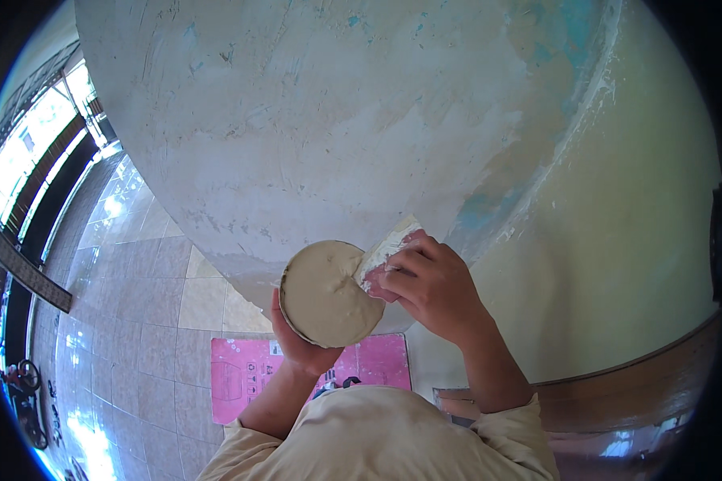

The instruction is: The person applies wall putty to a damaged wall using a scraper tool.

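Note:
My left hand (303,346) is wrapped around the side and underside of a round tub (283,311), held tilted in front of my chest. Smooth beige putty (321,293) fills it almost to the rim. A flat pinkish spreader (385,258), smeared with white putty, is gripped in my right hand (437,282). Its lower edge meets the putty at the tub's right side, where the surface is creased. Beyond both hands rises a wall (337,136), patchy with grey-white filler and spots of turquoise paint.
A pink printed sheet (237,393) lies on the tiled floor (136,321) below me. To the right is a pale yellow-green wall (634,240), with glossy brown furniture (618,401) along its foot. A wheeled vehicle (28,393) stands far left near a bright opening.

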Action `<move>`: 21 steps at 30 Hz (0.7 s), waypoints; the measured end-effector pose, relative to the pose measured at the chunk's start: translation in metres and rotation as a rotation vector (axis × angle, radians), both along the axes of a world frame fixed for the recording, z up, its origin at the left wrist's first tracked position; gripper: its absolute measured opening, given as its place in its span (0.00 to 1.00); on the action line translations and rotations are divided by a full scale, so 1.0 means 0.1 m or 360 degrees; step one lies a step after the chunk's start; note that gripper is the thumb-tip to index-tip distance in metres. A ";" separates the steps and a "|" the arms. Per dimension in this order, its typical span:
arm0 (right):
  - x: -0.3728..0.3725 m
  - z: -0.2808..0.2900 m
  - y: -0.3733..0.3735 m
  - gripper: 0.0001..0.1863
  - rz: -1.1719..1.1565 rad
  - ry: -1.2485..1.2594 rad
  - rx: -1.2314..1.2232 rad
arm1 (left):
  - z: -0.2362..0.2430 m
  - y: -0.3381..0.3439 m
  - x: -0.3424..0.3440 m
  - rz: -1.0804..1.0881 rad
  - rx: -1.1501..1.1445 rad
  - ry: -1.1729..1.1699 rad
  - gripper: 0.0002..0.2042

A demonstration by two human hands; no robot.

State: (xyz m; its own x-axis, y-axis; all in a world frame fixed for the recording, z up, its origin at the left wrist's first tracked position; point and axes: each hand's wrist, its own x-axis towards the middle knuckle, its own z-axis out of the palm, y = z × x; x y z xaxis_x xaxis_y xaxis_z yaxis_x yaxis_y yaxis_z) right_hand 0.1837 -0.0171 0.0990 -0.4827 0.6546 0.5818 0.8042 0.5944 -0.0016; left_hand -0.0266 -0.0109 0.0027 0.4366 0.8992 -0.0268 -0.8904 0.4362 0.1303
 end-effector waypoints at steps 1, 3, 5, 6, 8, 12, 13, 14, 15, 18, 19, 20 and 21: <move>0.01 -0.02 0.01 0.11 0.0043 0.0126 -0.0021 | -0.01 -0.01 -0.01 0.0001 -0.0002 -0.0001 0.34; 0.04 -0.12 0.04 0.12 0.0088 0.0253 -0.0045 | -0.03 -0.02 -0.04 -0.0031 -0.0017 -0.0017 0.35; 0.15 -0.29 0.05 0.15 0.0053 0.0610 -0.0180 | -0.05 -0.01 -0.06 -0.0039 -0.0040 -0.0009 0.35; 0.19 -0.36 0.05 0.15 0.0051 0.0608 -0.0179 | -0.06 0.00 -0.08 -0.0042 -0.0063 0.0003 0.35; 0.25 -0.49 0.04 0.18 0.0048 0.0669 -0.0193 | -0.02 -0.01 -0.10 -0.0022 -0.0061 0.0014 0.35; 0.28 -0.70 0.00 0.18 -0.0006 0.0626 -0.0119 | -0.01 -0.01 -0.14 -0.0030 0.0024 0.0044 0.35; 0.25 -0.73 -0.01 0.18 -0.0062 0.0598 -0.0074 | -0.01 -0.01 -0.14 -0.0035 0.0027 0.0047 0.35; 0.23 -0.77 -0.02 0.18 -0.0118 0.0570 -0.0029 | -0.02 -0.01 -0.13 -0.0035 0.0029 0.0062 0.35; 0.22 -0.83 -0.01 0.18 -0.0123 0.0573 -0.0026 | -0.02 -0.01 -0.12 -0.0035 0.0030 0.0077 0.35; 0.20 -0.94 0.02 0.19 -0.0256 0.0573 0.0098 | -0.04 -0.03 -0.10 -0.0059 -0.0004 0.0049 0.35; 0.20 -0.93 0.03 0.20 -0.0275 0.0533 0.0117 | -0.05 -0.05 -0.11 -0.0062 -0.0002 0.0054 0.35; 0.20 -0.92 0.04 0.20 -0.0293 0.0493 0.0136 | -0.07 -0.06 -0.12 -0.0081 0.0005 0.0023 0.35; 0.19 -0.91 0.05 0.20 -0.0296 0.0497 0.0139 | -0.08 -0.07 -0.12 -0.0100 0.0011 -0.0008 0.35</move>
